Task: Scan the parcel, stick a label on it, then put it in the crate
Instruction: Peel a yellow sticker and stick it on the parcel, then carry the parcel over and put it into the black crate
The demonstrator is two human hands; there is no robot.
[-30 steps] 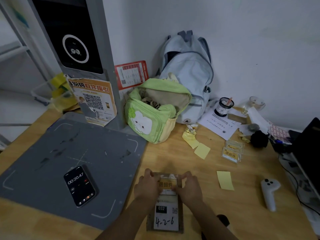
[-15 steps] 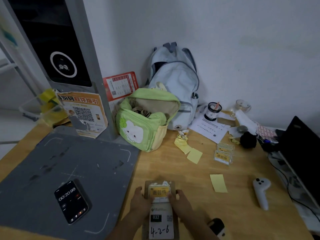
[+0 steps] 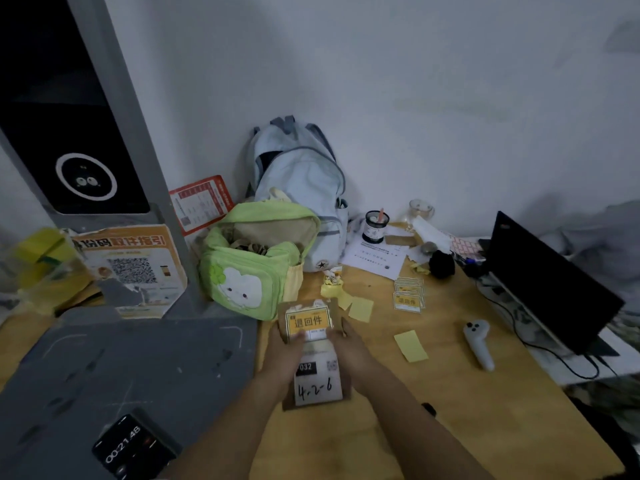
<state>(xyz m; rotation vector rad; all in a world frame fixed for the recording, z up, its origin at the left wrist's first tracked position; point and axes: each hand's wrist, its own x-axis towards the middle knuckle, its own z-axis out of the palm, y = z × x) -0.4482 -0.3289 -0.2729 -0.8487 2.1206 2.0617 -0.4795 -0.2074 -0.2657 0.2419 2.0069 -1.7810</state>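
Parcel (image 3: 315, 358) held between both hands above the wooden worktop (image 3: 467, 410), just right of the grey scan mat (image 3: 131, 368) — lifted or resting, cannot tell. Brown, flat, long side running away from the camera. Yellow label (image 3: 307, 321) with bold black characters stuck on the far end; white label (image 3: 318, 384) nearer, printed "032" and handwritten "4-2-6". Left hand (image 3: 285, 355) clasping the left edge, thumb lying on the lower corner of the yellow label. Right hand (image 3: 346, 344) gripping the right edge, fingers curled around the side. Both forearms reaching in from the bottom of the frame.

Phone (image 3: 133, 448) lying on the mat's near edge, screen showing a running timer. Behind the mat, a grey scanner post (image 3: 145, 188) with a dark screen and a white ring, an orange QR poster (image 3: 128, 268) leaning at its base. Green bag (image 3: 249, 271) open, just beyond the parcel, with a pale blue backpack (image 3: 298, 188) propped against the wall behind it. Spare yellow labels (image 3: 408, 295) stacked to the right, well apart from the parcel — loose yellow backing slips (image 3: 410, 346) scattered nearby. White controller (image 3: 479, 342) further right, near a black laptop (image 3: 554, 289) at the worktop's edge. Small dark cup (image 3: 375, 226) and papers by the wall.
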